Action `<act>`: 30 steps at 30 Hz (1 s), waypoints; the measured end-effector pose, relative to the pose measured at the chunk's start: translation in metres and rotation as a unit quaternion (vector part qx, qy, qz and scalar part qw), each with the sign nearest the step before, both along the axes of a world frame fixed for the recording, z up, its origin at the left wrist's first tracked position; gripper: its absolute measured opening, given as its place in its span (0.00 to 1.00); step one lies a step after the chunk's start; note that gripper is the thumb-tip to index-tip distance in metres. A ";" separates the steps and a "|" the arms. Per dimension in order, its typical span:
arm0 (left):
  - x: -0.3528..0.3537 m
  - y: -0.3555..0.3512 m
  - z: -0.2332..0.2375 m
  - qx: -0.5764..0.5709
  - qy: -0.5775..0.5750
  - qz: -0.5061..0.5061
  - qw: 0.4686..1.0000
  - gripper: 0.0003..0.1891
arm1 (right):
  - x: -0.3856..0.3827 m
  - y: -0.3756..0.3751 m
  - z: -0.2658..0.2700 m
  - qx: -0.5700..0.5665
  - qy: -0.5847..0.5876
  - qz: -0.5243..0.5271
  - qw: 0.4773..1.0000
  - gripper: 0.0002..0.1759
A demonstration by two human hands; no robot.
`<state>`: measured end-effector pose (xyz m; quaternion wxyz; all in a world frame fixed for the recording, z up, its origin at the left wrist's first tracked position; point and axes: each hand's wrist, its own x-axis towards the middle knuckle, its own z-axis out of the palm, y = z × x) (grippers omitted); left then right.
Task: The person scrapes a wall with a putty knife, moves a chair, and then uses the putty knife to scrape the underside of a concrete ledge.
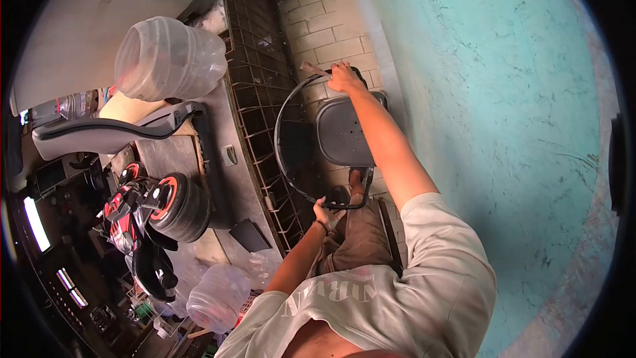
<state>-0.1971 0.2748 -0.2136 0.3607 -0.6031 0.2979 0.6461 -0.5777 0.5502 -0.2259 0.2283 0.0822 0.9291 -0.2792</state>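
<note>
Black tubing bent into a hoop (281, 139) frames a dark grey seat panel (344, 132). It stands on the brick floor (324, 20), close before the knees. I see the left hand (328, 213) with its fingers wrapped round the hoop's lower end. The right hand (346, 78) is fisted at the top of the hoop, and a short pale stick (313, 69) pokes from the fist. A turquoise wall (490, 93) rises just right of the frame, and a dark metal grate (255, 73) crowds it on the left. Beyond the grate I make out clear plastic jugs (169, 59) and a red-and-black wheeled machine (165, 205). Letters on the pale shirt (397, 298) sit upside down; I read roughly "URBAN".
</note>
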 end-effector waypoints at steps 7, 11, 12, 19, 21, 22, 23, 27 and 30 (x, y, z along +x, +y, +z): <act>-0.016 -0.034 0.004 0.060 -0.014 -0.384 0.921 0.36 | 0.060 -0.009 -0.015 -0.046 0.203 -0.109 0.972 0.21; -0.022 -0.064 -0.010 -0.152 0.430 -0.720 0.523 0.20 | 0.156 -0.025 0.023 -0.214 0.145 -0.328 0.909 0.15; -0.032 -0.073 -0.020 -0.148 0.466 -0.704 0.515 0.13 | 0.197 -0.031 0.039 -0.314 0.115 -0.388 0.859 0.15; -0.116 -0.103 0.028 -0.216 0.430 -0.702 0.525 0.27 | 0.406 -0.031 0.148 -0.201 0.234 -0.500 0.809 0.18; -0.127 -0.115 0.019 -0.210 0.439 -0.626 0.610 0.29 | 0.436 -0.004 0.203 -0.080 0.250 -0.534 0.803 0.15; -0.133 -0.123 -0.001 -0.198 0.447 -0.612 0.622 0.25 | 0.446 0.012 0.238 -0.065 0.271 -0.539 0.795 0.12; -0.140 -0.130 -0.009 -0.224 0.463 -0.623 0.589 0.18 | 0.457 0.032 0.268 -0.050 0.292 -0.543 0.786 0.11; -0.172 -0.149 0.004 -0.228 0.455 -0.693 0.510 0.17 | 0.485 0.082 0.378 -0.071 0.392 -0.538 0.743 0.09; -0.192 -0.142 0.038 -0.235 0.406 -0.712 0.521 0.28 | 0.482 0.066 0.466 -0.003 0.521 -0.480 0.706 0.16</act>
